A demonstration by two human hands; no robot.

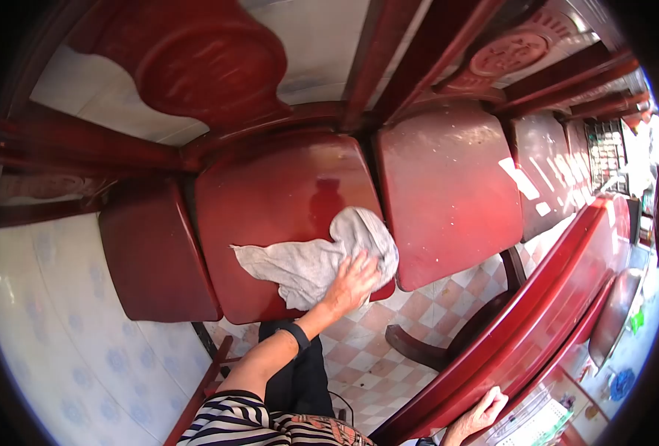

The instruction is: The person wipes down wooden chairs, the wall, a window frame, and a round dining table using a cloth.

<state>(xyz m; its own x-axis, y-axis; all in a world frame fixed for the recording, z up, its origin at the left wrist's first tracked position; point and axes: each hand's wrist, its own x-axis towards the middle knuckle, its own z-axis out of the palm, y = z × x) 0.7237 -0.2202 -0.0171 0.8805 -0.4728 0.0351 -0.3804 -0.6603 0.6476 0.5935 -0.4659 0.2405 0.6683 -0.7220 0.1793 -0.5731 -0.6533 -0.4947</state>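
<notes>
A grey cloth [307,266] lies crumpled over the front right part of a glossy red wooden chair seat [270,193]. My left hand [356,281] presses down on the cloth near the seat's front edge, its fingers bent into the fabric. A dark band circles that wrist. At the lower right, my right hand [484,410] is closed at the edge of a red wooden table [493,342]. Its fingers are curled, and part of its grip is hidden.
A second red seat [448,193] adjoins on the right, with carved backrests [210,63] behind. A narrower dark red seat [151,253] is at the left. Below the table edge lies printed paper [530,424]. A curved wooden leg [418,348] stands on the checkered floor [366,357].
</notes>
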